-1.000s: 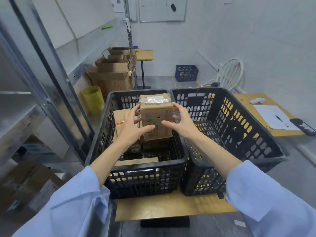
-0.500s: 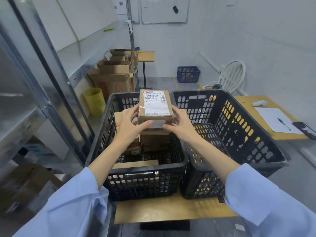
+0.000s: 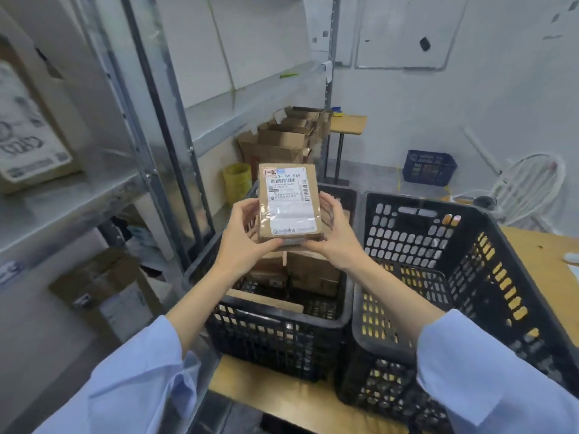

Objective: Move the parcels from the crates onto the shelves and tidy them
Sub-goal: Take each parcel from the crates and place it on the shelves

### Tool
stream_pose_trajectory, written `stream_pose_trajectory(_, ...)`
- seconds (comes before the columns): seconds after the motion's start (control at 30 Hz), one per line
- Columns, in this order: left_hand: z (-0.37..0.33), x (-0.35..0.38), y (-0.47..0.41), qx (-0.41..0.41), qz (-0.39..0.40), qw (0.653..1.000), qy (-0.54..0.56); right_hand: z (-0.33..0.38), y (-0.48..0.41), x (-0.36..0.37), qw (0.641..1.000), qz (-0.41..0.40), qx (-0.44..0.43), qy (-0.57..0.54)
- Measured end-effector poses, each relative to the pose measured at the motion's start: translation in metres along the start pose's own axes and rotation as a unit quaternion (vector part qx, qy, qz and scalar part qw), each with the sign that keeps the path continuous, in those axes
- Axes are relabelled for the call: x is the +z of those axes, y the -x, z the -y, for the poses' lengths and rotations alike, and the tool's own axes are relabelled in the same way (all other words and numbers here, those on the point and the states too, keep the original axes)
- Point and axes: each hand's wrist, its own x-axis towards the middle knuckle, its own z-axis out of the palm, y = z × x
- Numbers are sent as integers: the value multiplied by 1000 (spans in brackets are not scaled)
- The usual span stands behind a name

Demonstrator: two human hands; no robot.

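The left hand (image 3: 242, 242) and right hand (image 3: 336, 236) are gripping a small cardboard parcel (image 3: 289, 202) from either side, thumbs curling under its near edge, its label facing the camera. They are holding it in the air above the left crate (image 3: 275, 333), where other boxes (image 3: 313, 270) are lying. The right crate (image 3: 470, 245) is sitting just beside it on the desk (image 3: 282, 393), with the metal shelves (image 3: 62, 208) standing to the left.

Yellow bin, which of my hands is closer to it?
Left. The left hand grips the parcel on the side toward the yellow bin; the right hand grips the opposite side, farther off to the right.
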Motion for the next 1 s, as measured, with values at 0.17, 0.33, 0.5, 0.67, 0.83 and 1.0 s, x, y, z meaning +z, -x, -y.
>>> stream_pose_trajectory(0.17, -20, -1, 44, 4, -85, 994, -70, 8, 6, 1, 995, 87, -55, 17)
stream_pose_trajectory(0.33, -43, -12, 106, -16, -179, 977, -112, 20, 26, 21, 976, 194, -95, -28)
stream_pose_trajectory(0.5, -71, -45, 182, -79, -256, 950, -158, 43, 59, 67, 934, 326, -123, -76)
stream_pose_trajectory(0.67, -104, -87, 274, -125, -331, 918, -178, 82, 114, 135, 882, 435, -130, -131)
stream_pose_trajectory(0.83, -145, -118, 367, -148, -411, 881, -185, 125, 179, 206, 834, 501, -147, -178)
stream_pose_trajectory(1.0, -188, -147, 474, -160, -513, 814, -219, 177, 274, 269, 779, 558, -196, -210)
